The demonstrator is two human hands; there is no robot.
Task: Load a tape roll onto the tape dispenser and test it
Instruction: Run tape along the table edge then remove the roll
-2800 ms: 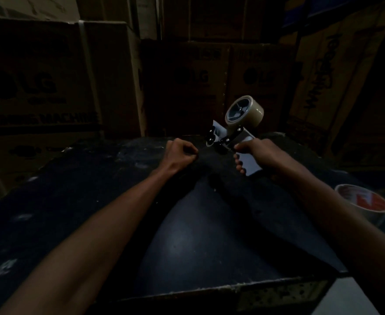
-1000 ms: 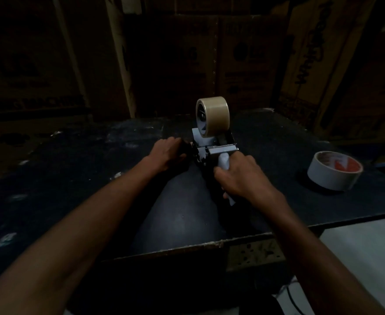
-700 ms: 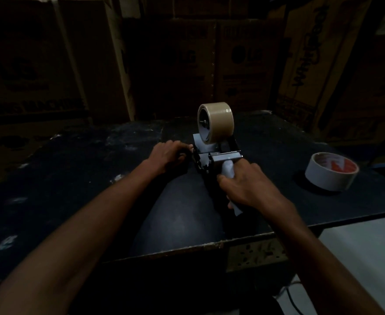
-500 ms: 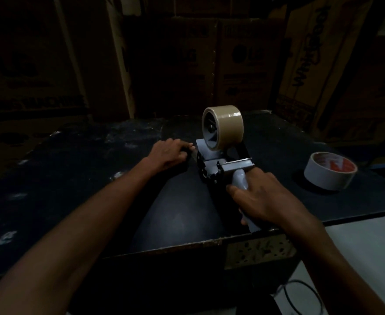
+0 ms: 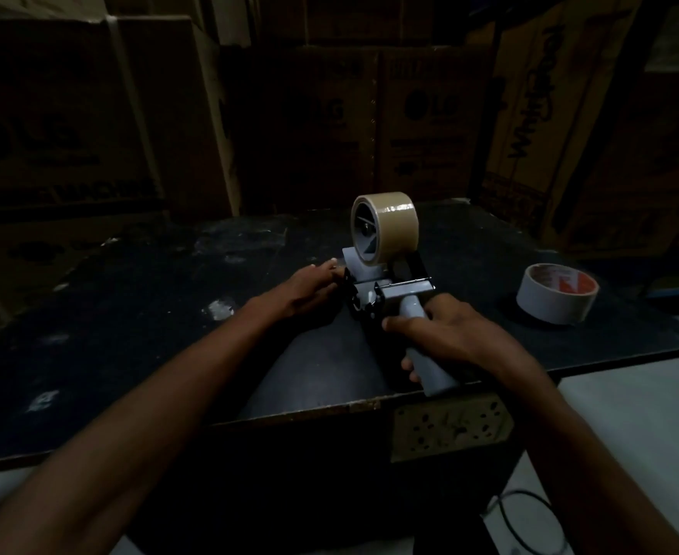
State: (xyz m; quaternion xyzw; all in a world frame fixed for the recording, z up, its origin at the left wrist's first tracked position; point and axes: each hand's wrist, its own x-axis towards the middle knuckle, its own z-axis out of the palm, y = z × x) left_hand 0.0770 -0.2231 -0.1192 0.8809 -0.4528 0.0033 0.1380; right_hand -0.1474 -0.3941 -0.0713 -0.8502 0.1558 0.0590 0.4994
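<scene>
Right hand (image 5: 454, 334) wraps the grey handle of the tape dispenser (image 5: 394, 298), fingers curled round it, thumb on the near side. Handle butt reaches out to the front edge of the worktop (image 5: 129, 314), right of middle. Left hand (image 5: 310, 286) lies at the dispenser's left side, by the black front end; fingers look fairly straight and touch or nearly touch the frame. Light is poor, so I cannot tell whether they pinch a tape end.

Brown tape roll (image 5: 386, 228) sits on the dispenser's hub, upright, above and behind the metal plate at the head of the handle. Dispenser rests on the worktop, roughly mid-depth, a little right of centre.

Second roll, white with a red-printed core (image 5: 556, 292), lies flat near the right edge, well apart from the dispenser. Cardboard boxes (image 5: 410, 126) stand stacked behind the back edge. Pale scuffs mark the dark surface on the left half.

Step in hand (judgement): loading looks done, since the roll is seated. Either threading the free end through the front roller and blade, or the start of the test pull. No loose tape strip is visible from here.

Next move calls for: the free end brought under the roller and stuck down on the surface, the left hand keeping it flat, then the right hand drawing the dispenser toward the front edge and tilting it so the blade cuts.

Risk: tape end folds back onto the roll.
</scene>
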